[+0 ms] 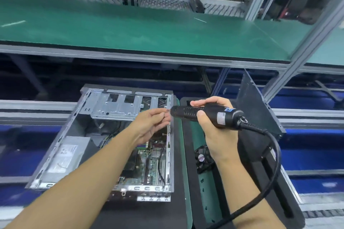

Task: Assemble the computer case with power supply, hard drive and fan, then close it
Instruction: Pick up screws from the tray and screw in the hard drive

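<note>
An open computer case [55,147] lies on its side in front of me, with a power supply [67,154] at its near left, a motherboard [154,161] at the right and a metal drive cage [119,106] at the far end. My right hand [216,126] grips a black electric screwdriver [206,115] held level, tip pointing left. My left hand [152,122] hovers over the case's right wall with its fingertips at the screwdriver's tip; it seems to pinch a small screw, too blurred to confirm. A black fan [202,158] lies right of the case.
The screwdriver's black cable [273,154] loops down past my right wrist. A dark side panel [258,106] leans upright at the right. A black foam tray [264,163] holds the fan. A green shelf [130,29] spans above, with aluminium posts [305,48] at the right.
</note>
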Motion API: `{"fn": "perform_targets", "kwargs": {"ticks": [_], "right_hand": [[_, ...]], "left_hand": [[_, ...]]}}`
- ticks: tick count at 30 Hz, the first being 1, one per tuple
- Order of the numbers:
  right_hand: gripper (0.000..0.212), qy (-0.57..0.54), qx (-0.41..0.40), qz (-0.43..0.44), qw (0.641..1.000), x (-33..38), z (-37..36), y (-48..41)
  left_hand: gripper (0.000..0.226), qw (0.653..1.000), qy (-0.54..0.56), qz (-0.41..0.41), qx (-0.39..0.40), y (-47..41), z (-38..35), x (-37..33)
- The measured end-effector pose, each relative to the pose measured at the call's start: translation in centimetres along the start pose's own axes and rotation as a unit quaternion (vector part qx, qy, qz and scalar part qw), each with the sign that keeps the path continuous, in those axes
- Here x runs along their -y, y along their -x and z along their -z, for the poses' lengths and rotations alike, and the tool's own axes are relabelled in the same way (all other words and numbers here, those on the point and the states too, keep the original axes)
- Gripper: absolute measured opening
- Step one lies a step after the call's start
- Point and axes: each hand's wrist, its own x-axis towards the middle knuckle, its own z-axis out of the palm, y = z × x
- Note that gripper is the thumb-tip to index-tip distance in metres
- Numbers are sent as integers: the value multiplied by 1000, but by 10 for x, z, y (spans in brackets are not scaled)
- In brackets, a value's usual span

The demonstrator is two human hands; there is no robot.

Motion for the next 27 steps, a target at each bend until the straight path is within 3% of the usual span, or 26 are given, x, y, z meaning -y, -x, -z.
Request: {"fn": "perform_targets", "kwargs": {"ticks": [9,27], "right_hand": [[29,-55,2,-22,998,1,-35,11],[29,-117,-22,-87,989,-5,-40,12]], "left_hand": [[22,1000,-2,-20,8,10,41,-9],[21,998,46,10,47,18,52,-21]]}}
